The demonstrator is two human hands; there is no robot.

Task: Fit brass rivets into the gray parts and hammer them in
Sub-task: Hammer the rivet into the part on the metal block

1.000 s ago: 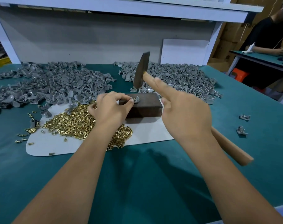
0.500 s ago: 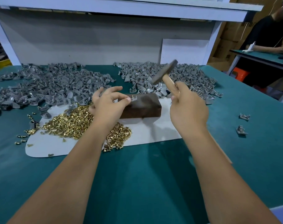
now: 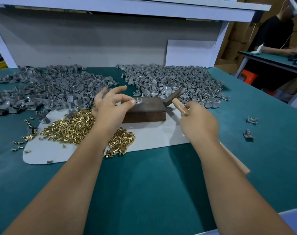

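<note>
Teal felt covers the bench (image 3: 161, 192), which backs onto a gray panel under a white shelf; at far right another person works at a second teal table with cardboard boxes behind. 2 heaps of gray parts (image 3: 169, 82) spread along the back, with 2 loose ones at the right. On a pale mat (image 3: 152, 134) lies a pile of brass rivets (image 3: 73, 128) and a dark block (image 3: 146, 111).

On the block's top sits 1 part (image 3: 139, 101) with a rivet standing in it, pinched at its edge by the left hand (image 3: 110, 107), other fingers spread. The right hand (image 3: 198, 122) grips the hammer (image 3: 174, 99), its head low at the block's right end.

Risks, as I judge them: a blow landing on the fingertip beside the rivet, or an off-centre strike bending the rivet or flicking the part away.
</note>
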